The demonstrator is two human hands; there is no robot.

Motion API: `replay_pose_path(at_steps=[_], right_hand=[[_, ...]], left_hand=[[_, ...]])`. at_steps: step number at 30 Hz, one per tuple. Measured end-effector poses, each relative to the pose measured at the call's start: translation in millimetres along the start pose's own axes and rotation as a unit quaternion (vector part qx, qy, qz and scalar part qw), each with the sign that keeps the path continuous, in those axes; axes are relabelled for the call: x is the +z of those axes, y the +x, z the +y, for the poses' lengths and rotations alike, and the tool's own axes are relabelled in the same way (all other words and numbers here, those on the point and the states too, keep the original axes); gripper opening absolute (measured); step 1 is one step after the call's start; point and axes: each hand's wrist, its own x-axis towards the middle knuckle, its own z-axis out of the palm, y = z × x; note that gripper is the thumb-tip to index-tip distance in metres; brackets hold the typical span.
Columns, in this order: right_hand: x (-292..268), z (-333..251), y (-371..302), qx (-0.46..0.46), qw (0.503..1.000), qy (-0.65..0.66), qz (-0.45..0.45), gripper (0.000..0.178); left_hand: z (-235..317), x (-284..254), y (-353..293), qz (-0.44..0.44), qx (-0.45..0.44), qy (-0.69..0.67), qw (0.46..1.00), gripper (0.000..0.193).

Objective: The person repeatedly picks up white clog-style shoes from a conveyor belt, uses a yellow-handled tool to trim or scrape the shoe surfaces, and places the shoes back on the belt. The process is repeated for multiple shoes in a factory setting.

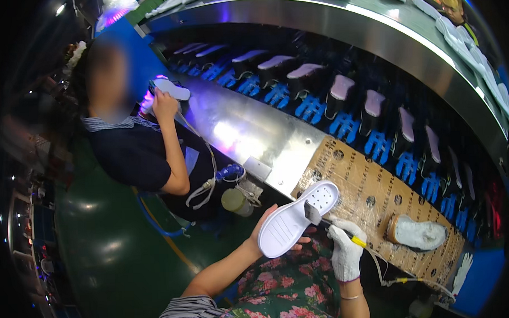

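My bare left hand (254,238) holds a white shoe sole (280,232) from beneath, its hollow inner face up and a patch of small round holes toward the far end. In my right hand (346,254), covered by a white knit glove, is a brush (312,214) with a flat, pale grey head and a thin tube (377,267) running from its handle. The brush head lies over the inside of the sole, near its middle. My right fingers wrap the handle and partly hide it.
A printed brown sheet (353,181) covers the near bench, with a white-coated oval dish (419,233) on it. Beyond, a rack carries pale soles (341,87) and blue clamp-like parts (310,108). At left, a co-worker (132,155) handles another pale sole (172,89); a jar (236,201) hangs nearby.
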Motion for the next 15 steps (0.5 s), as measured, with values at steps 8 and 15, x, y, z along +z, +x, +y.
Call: replay_pose_path(at_steps=[8,15], right_hand=[[-5,-39,-1,-0.25,0.948,-0.177,-0.087,0.019],[7,-86,-6,-0.417,0.82,-0.363,-0.146,0.025]], left_hand=[[-42,23,36,-0.068,0.033,-0.065,0.995,0.099],[-56,16,52,0.015,0.152,0.028,0.988,0.102]])
